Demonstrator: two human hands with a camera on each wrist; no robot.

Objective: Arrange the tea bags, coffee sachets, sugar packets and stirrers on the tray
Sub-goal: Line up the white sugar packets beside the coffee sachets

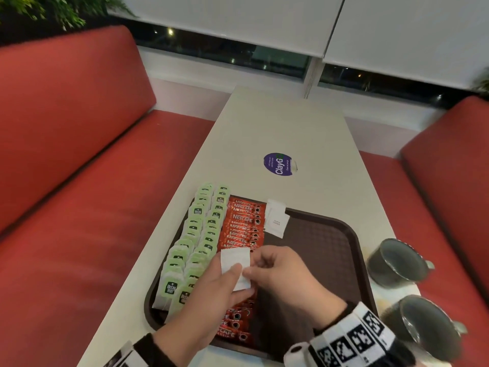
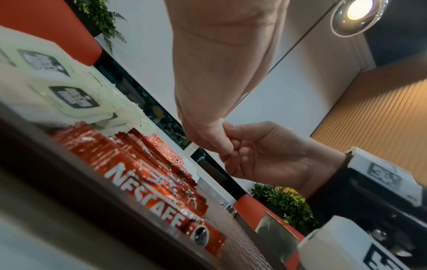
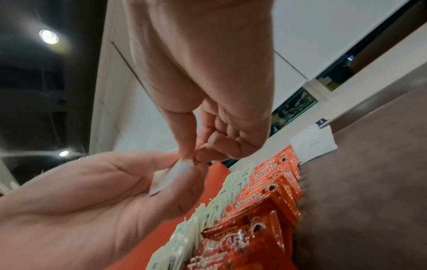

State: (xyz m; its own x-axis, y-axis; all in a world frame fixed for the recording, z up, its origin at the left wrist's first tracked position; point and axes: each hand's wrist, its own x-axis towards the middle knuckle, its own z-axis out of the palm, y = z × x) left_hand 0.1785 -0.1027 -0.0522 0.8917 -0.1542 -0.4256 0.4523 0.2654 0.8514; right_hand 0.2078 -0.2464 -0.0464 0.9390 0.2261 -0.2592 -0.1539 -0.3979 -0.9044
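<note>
A brown tray (image 1: pixel 317 247) lies on the table. Green tea bags (image 1: pixel 195 239) fill two columns at its left, and red coffee sachets (image 1: pixel 243 226) run in a column beside them. Two or three white sugar packets (image 1: pixel 276 218) lie at the far end, right of the sachets. Over the tray's near middle, my left hand (image 1: pixel 211 295) holds a small stack of white sugar packets (image 1: pixel 235 256) between thumb and fingers. My right hand (image 1: pixel 275 266) pinches the stack's right edge. In the right wrist view its fingertips (image 3: pixel 191 157) meet on the packets (image 3: pixel 166 179).
Two dark mugs (image 1: pixel 397 263) (image 1: pixel 420 324) stand on the table just right of the tray. A round purple sticker (image 1: pixel 279 164) is on the tabletop beyond it. Red bench seats (image 1: pixel 79 181) flank the table. The tray's right half is bare.
</note>
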